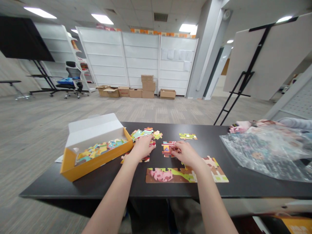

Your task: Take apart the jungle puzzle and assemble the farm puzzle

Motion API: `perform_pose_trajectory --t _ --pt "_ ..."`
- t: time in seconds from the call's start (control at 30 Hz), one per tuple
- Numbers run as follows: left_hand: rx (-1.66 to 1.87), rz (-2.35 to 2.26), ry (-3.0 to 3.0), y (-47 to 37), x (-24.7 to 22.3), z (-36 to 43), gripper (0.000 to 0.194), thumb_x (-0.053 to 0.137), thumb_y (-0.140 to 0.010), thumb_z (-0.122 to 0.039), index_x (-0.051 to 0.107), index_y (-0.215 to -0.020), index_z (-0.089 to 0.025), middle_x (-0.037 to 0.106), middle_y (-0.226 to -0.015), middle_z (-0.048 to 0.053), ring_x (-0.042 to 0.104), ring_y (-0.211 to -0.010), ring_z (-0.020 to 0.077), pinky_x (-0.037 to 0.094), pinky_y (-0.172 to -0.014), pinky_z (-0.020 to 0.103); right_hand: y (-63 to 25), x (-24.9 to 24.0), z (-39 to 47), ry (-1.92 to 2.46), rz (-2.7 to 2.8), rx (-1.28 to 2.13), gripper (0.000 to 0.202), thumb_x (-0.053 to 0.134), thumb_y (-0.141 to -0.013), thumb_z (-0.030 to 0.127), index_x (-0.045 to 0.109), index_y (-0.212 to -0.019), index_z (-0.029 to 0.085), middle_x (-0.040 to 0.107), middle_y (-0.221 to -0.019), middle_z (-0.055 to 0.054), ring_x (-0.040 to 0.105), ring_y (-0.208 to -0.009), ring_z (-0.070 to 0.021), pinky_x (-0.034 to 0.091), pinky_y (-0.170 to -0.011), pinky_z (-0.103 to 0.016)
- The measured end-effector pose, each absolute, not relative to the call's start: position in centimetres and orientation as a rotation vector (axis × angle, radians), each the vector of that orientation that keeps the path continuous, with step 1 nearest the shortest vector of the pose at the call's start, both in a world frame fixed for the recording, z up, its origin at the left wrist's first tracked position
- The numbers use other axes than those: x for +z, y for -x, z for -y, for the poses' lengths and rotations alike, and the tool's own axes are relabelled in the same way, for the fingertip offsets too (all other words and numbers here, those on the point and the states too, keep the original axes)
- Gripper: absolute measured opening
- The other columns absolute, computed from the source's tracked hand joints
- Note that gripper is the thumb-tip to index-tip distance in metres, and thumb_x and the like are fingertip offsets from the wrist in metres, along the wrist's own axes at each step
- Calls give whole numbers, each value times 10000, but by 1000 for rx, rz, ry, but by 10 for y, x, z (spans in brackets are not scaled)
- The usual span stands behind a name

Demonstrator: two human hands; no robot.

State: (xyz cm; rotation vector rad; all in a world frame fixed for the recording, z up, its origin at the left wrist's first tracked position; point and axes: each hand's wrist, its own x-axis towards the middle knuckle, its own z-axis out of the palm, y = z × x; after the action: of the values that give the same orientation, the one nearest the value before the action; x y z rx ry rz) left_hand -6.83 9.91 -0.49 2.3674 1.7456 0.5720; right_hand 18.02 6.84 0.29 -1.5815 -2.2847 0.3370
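Several joined puzzle pieces (162, 175) with a pink spotted shape form a strip near the table's front edge, rising at the right end. My right hand (185, 152) is closed at the red and yellow puzzle piece (167, 149) above the strip; its fingertips partly cover what they hold. My left hand (143, 147) rests over loose puzzle pieces at the left, fingers bent and slightly apart, touching a red piece (152, 143). Beyond it lies a pile of colourful pieces (138, 134). A green puzzle piece (188, 136) lies apart at the back.
An open yellow box (97, 165) with more pieces stands left on the black table (104, 188), its white lid raised. Clear plastic bags (263, 156) cover the table's right side. Beyond the table are cardboard boxes (148, 86), white shelves and a board on a stand.
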Motion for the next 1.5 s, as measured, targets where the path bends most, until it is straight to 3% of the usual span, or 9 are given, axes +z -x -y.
perform_pose_trajectory --t 0.2,0.43,0.57,0.73,0.83,1.1,1.2,1.37,1.5 --pt "619 -1632 -2303 71 -11 -101 415 734 -799 -220 627 -1200 -200 725 -1077 82 679 -1045 267 512 -959 411 -179 4 -67 1589 2283 344 119 637 -911 268 745 -939 228 670 -1026 -88 588 -956 -220 430 -877 -335" --pt "813 -1503 -2301 73 -9 -100 566 736 -756 -148 587 -1298 -214 597 -1270 97 620 -1191 255 484 -1049 395 -172 3 -67 1619 2272 305 109 620 -922 266 710 -945 207 660 -1049 -94 584 -998 -224 429 -893 -332" --pt "779 -1507 -2326 71 0 -96 412 686 -782 -124 645 -1183 -209 662 -1241 98 629 -1199 272 469 -1070 421 -171 4 -66 1626 2279 314 116 606 -926 258 698 -971 204 656 -1084 -102 581 -999 -225 434 -898 -337" --pt "1006 -1485 -2102 69 10 -90 123 653 -812 -224 604 -924 -216 704 -907 13 688 -820 197 557 -811 353 -172 2 -67 1602 2280 346 119 605 -925 255 701 -972 205 652 -1094 -99 581 -988 -217 425 -905 -327" --pt "1166 -1478 -1876 70 12 -87 142 652 -793 -270 523 -802 -210 637 -791 -19 637 -678 140 536 -670 277 -174 1 -68 1585 2289 346 125 599 -933 271 705 -962 211 655 -1080 -94 579 -979 -213 413 -916 -329" --pt "1056 -1308 -1647 71 -3 -87 318 591 -810 -248 599 -1125 -202 583 -716 -55 599 -566 117 521 -589 254 -175 0 -70 1595 2291 360 110 613 -913 264 702 -934 203 662 -1066 -98 580 -999 -216 410 -908 -325" --pt "1041 -1438 -1846 71 -10 -92 273 561 -810 -167 653 -1067 -183 610 -769 -22 609 -601 121 537 -644 270 -175 -1 -71 1593 2285 353 111 615 -913 263 709 -926 204 661 -1051 -94 583 -968 -208 415 -886 -319" --pt "976 -1528 -2023 76 -15 -94 222 595 -810 -148 676 -1016 -167 678 -1127 87 675 -703 141 561 -745 312 -177 -3 -73 1566 2298 348 103 627 -907 255 719 -927 214 661 -1036 -85 587 -960 -207 414 -875 -316" --pt "889 -1509 -2060 80 -13 -91 176 636 -830 -214 694 -993 -181 734 -1038 58 690 -704 166 561 -710 307 -177 -5 -73 1573 2302 320 100 629 -913 281 708 -905 221 664 -1029 -80 593 -949 -209 415 -868 -315"
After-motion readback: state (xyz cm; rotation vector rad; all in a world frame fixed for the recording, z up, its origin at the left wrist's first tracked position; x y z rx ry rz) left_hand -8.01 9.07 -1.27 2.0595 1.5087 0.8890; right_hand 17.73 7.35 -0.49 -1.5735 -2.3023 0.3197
